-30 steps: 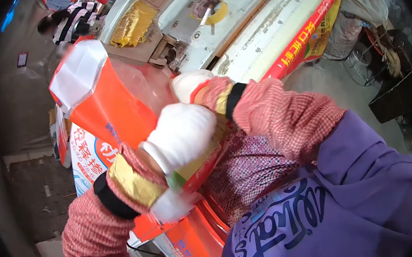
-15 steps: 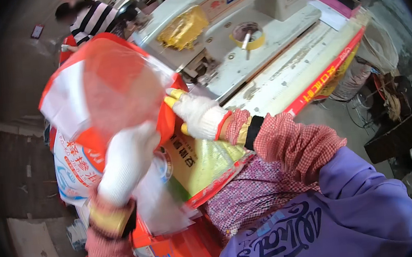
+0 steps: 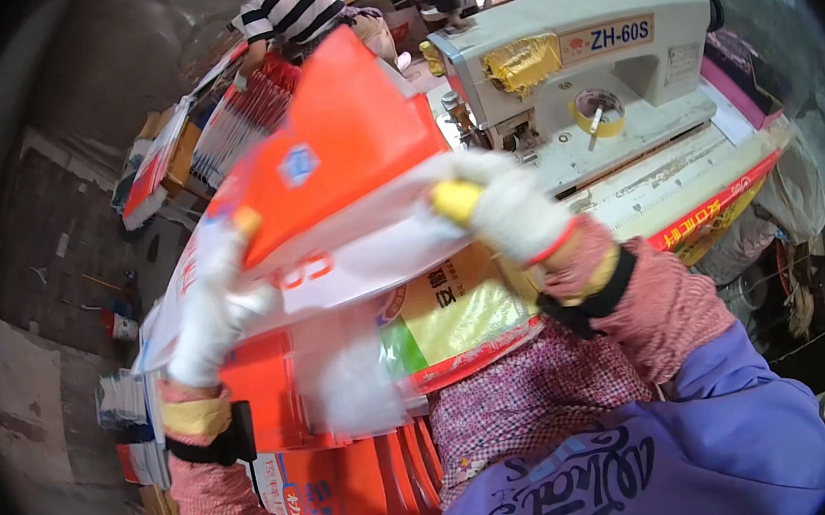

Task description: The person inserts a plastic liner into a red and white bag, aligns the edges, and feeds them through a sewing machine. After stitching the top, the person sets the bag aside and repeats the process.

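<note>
A red and white plastic sack [image 3: 351, 153], blurred by motion, is stretched out in front of me between both hands. My left hand [image 3: 208, 324], in a white glove with yellow fingertips, is closed on its left edge. At its right end, close to the sewing machine [image 3: 602, 47], my gloved right hand [image 3: 513, 212] pinches the edge. Whitish see-through film [image 3: 349, 375] hangs below the sack, blurred. Under it shows a yellow and green printed sheet [image 3: 454, 313] with a red border. More red sacks [image 3: 357, 495] lie in a pile by my lap.
A roll of yellow tape [image 3: 598, 111] rests against the machine bed. Behind, a person in a striped shirt [image 3: 296, 8] bends over stacked sacks [image 3: 243, 124]. Bundled sacks [image 3: 124, 398] stand at the left. A clear plastic bag [image 3: 795, 182] hangs at the right.
The sack has swung up and opened out flat between my hands, its right end now at the machine's front. My right hand has moved right; my left hand has moved left.
</note>
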`<state>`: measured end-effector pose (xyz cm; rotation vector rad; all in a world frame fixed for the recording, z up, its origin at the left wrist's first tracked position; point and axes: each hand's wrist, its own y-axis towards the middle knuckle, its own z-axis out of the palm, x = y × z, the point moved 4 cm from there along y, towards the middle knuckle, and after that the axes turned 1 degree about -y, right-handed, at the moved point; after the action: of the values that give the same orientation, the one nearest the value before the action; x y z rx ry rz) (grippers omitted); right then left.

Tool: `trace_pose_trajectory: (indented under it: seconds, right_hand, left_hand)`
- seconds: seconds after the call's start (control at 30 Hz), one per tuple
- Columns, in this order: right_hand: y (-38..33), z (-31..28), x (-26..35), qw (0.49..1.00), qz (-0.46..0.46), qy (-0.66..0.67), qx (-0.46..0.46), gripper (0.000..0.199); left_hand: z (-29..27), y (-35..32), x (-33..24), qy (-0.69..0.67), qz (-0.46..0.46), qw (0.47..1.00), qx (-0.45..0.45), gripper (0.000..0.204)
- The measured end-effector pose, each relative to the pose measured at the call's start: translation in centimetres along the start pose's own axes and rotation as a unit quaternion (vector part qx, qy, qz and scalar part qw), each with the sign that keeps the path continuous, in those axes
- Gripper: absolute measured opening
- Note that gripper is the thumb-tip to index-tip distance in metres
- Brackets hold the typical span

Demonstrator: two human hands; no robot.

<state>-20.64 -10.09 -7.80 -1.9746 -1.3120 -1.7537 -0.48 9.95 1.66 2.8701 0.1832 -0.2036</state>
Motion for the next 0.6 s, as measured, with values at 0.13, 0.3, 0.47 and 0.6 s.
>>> trace_pose_trajectory:
  seconds: [0.13,0.3,0.47,0.6]
  right_hand:
    - [-2.3,-4.2,-1.2,0.999,0.035,-0.01,-0.034,0.021]
    - [-4.0,-2.6,-5.8,0.995,0.097,-0.022,-0.009,0.012]
    - [-8.3,4.1,-3.8,0.998,-0.036,-0.04,0.035,0.014]
    - [-12.5,8.3,2.3,0.868,-0.135,0.217,0.425,0.016]
  left_hand:
    - [6.7,-3.8,5.6,0.045,-0.051,0.998,-0.007,0.058]
    - [10.6,-9.1,9.7,0.302,-0.063,0.951,0.023,0.017]
    - [10.8,-16.3,11.9,0.324,-0.065,0.944,-0.005,0.013]
    - [8.5,-26.5,15.7,0.355,-0.212,0.902,0.12,0.01]
